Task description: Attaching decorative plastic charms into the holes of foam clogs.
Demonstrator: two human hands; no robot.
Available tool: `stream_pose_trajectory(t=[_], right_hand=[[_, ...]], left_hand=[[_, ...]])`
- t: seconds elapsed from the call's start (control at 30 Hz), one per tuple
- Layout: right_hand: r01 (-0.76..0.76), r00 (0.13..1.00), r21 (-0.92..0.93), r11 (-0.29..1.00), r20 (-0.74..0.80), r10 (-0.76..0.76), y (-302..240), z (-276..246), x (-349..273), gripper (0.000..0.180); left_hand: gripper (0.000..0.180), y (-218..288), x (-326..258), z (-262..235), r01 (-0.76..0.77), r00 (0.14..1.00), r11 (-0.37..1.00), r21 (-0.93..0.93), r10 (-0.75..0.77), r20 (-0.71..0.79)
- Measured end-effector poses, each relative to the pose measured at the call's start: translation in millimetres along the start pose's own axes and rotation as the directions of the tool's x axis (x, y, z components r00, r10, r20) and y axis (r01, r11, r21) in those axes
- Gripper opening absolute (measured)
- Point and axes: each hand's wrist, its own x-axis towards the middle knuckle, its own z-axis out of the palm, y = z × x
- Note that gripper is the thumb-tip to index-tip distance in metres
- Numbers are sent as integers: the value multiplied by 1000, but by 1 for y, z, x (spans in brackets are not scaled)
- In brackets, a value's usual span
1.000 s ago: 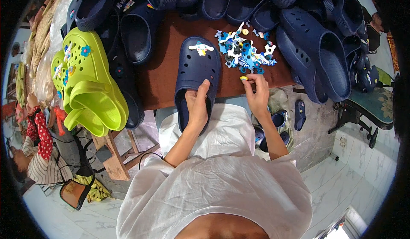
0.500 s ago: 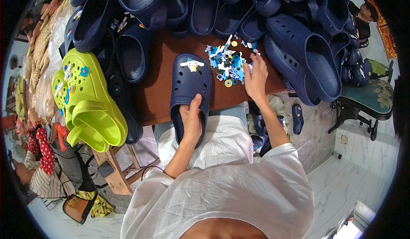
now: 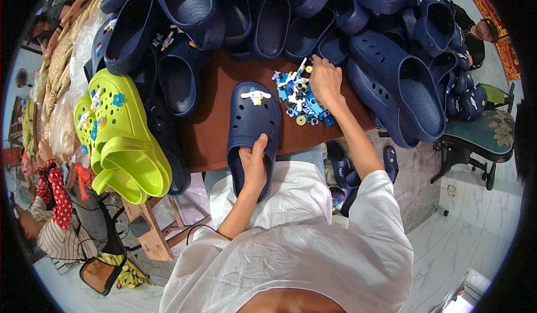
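Observation:
My left hand grips a navy clog by its open heel end, thumb on top and fingers inside the shoe. A white long-eared character charm sits near the clog's toe, and the other holes I can see look bare. To the right lies a loose heap of shoe charms in blue, white, black and yellow. My right hand is at the heap's far right side, its fingers bent and drawn together. Whatever they pinch, if anything, is hidden.
Navy clogs are piled along the table's far side, with a large pair at right. Lime-green clogs with charms stand at left on the brown tabletop. An office chair is at right; another person's dotted sleeve shows far left.
My right hand has moved up and left to the heap's far side, and its spread fingers have drawn together. My left hand still holds the clog. The whole view has shifted slightly.

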Motion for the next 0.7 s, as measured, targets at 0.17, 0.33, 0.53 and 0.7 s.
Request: stream_pose_trajectory(t=[0.17,0.33,0.53,0.7], right_hand=[[-62,994,-56,996,83,67,-8,-1,7,19],[-113,989,116,987,105,101,-11,-14,-12,15],[-149,975,217,965,-133,180,7,-2,-33,25],[-62,983,127,990,-163,82,18,6,-37,26]], left_hand=[[47,-4,1,-1,-24,1000,1000,13,24,-12],[51,0,1,1,-11,1000,1000,-4,11,5],[29,-6,5,1,-94,993,996,12,94,-78],[25,-2,2,4,-68,997,998,11,68,-32]])
